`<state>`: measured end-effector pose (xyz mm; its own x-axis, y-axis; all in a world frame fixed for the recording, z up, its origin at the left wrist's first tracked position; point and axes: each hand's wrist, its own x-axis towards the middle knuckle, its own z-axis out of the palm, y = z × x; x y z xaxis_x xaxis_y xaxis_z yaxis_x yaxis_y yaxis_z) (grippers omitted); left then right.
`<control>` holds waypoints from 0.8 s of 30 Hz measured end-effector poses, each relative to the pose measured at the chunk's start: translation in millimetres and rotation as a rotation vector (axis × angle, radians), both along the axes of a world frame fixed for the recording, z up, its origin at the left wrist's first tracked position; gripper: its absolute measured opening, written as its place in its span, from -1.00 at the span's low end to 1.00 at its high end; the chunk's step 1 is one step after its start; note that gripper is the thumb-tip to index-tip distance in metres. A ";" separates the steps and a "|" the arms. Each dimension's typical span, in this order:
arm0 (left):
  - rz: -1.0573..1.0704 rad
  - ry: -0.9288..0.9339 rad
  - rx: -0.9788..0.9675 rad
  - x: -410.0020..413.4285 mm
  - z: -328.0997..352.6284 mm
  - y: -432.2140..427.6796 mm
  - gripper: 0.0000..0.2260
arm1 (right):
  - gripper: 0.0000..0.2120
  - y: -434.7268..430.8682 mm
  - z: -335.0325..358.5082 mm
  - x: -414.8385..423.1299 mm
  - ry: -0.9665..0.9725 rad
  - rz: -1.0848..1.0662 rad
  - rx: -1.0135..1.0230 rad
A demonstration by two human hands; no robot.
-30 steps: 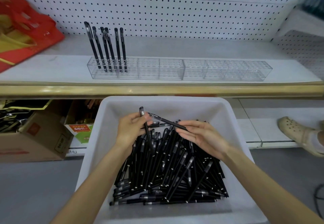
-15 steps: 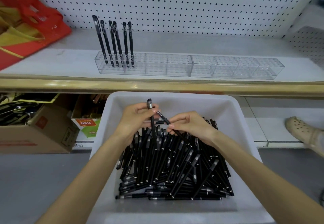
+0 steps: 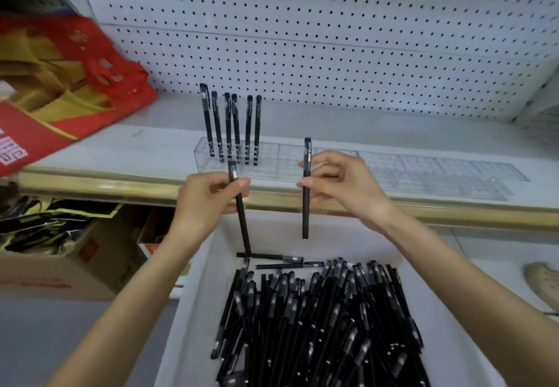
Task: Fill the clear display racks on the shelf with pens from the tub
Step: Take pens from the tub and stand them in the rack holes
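Hands raised above tub [image 3: 193, 311] of black pens, left hand [image 3: 208, 196] pinching one pen [image 3: 240, 214], right hand [image 3: 341, 184] pinching another pen [image 3: 306, 199], both upright, near clear rack [image 3: 272, 159] holding six pens.

The tub [image 3: 199, 296] ran out of sight on the near side, its pile of pens [image 3: 317, 326] cut short. The red bag [image 3: 75, 69] was clipped at the left, a shoe [image 3: 541, 283] at the right. The right-hand rack [image 3: 438, 175] was a blur.
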<state>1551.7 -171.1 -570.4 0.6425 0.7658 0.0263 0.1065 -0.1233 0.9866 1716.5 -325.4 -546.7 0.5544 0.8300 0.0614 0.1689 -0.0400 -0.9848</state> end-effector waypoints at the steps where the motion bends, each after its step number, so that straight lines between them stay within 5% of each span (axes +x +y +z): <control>1: 0.006 0.035 0.102 3.7 2.3 7.3 -0.80 | -0.79 9.0 8.0 5.4 -0.004 -0.019 0.034; 7: -0.001 0.240 0.660 23.2 10.5 31.1 -0.75 | -0.77 70.8 41.5 40.3 -0.100 -0.159 0.165; 9: -0.059 0.253 0.773 28.5 5.6 34.0 -0.58 | -0.75 88.4 42.4 51.4 -0.151 -0.202 0.171; 12: -0.093 0.306 0.826 33.0 -0.7 39.7 -0.47 | -0.74 107.4 36.3 61.0 -0.200 -0.240 0.163; 17: -0.097 0.345 0.884 37.7 -8.6 48.0 -0.65 | -0.73 125.0 26.4 63.1 -0.264 -0.215 0.155; 24: -0.095 0.351 0.915 39.0 -11.9 50.4 -0.61 | -0.76 126.0 30.1 68.9 -0.320 -0.141 0.108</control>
